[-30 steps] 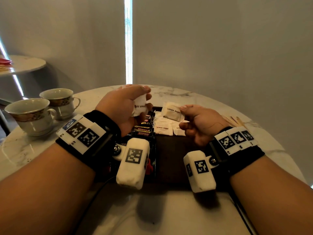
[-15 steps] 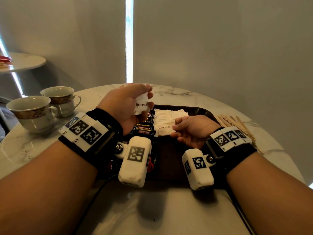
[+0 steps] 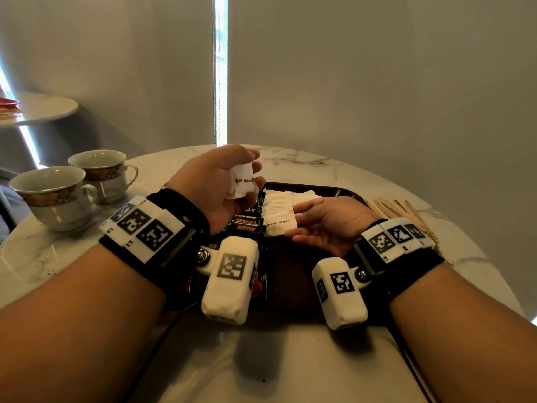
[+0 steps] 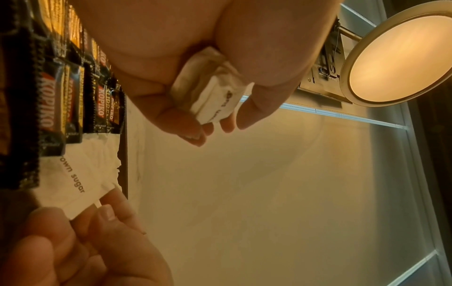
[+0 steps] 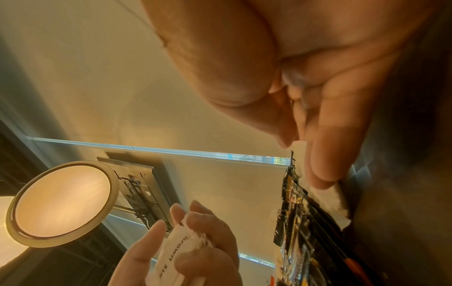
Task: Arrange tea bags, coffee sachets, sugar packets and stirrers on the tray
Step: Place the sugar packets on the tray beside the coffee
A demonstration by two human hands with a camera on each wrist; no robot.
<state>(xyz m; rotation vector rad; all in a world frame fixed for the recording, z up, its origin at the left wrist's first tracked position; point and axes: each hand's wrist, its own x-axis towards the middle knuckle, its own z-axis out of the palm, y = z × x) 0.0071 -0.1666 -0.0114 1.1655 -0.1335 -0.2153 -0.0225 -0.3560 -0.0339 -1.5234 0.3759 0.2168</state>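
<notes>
Your left hand point(image 3: 216, 184) is raised above the far left part of the tray point(image 3: 293, 289), and its fingers and thumb are curled around a small stack of white sugar packets point(image 3: 242, 181); in the left wrist view you can see the stack point(image 4: 212, 98) squeezed between thumb and fingers, with some print on its edge. Your right hand point(image 3: 328, 221) lies low over the tray with the fingers nearly straight and together, and the fingertips point(image 4: 110, 209) touch the right edge of the front packet in the row of sugar packets point(image 3: 280, 210) that already lies on the tray. This hand does not grip anything; it only presses against the row. The front packet shows the words "brown sugar". Just left of the white row, touching it, a row of dark coffee sachets point(image 3: 247, 223) lies overlapping on the tray, partly hidden under your left wrist. The wooden stirrers point(image 3: 398, 209) lie in a bundle on the marble table point(image 3: 72, 257), just beside the right rim of the tray and outside of it. Two teacups point(image 3: 72, 187) stand on the table at the left, well apart from the tray. I cannot see any tea bags clearly.
</notes>
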